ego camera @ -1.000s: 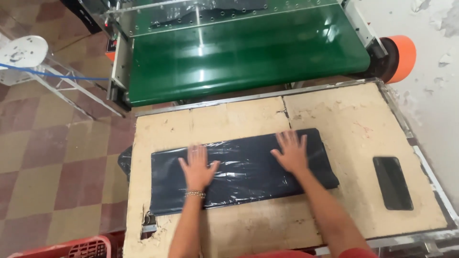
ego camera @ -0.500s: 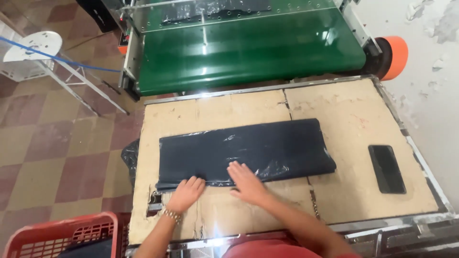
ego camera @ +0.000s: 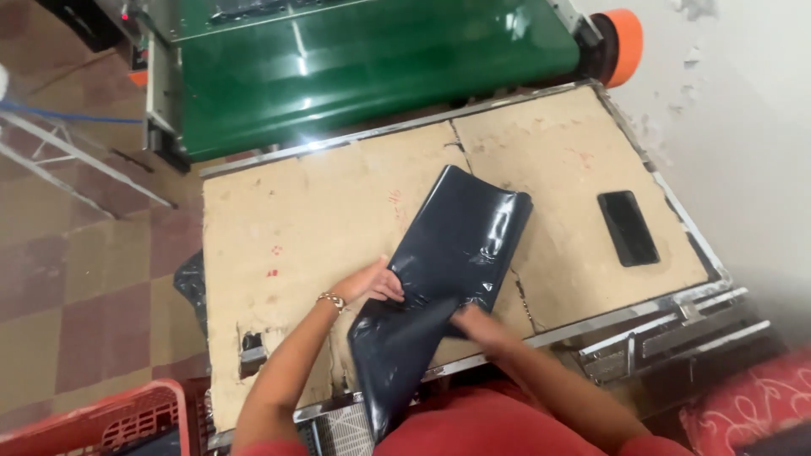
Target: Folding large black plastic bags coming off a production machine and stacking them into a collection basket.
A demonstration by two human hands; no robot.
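Left hand (ego camera: 372, 283) and right hand (ego camera: 473, 321) pinch the glossy dark plastic bag stack (ego camera: 448, 270), folding it. A black phone (ego camera: 628, 227) lies at three o'clock on the cardboard-topped table (ego camera: 287, 219), clear of the fold

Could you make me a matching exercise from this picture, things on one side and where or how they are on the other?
Things:
1. dark plastic bag
2. black phone
3. green conveyor belt
4. red crate

Places or states:
A. lying flat near the table's right edge
B. on the floor, lower left corner
C. beyond the table's far edge
D. held in both hands, partly folded

Pairs: 1-D, 2-A, 3-C, 4-B
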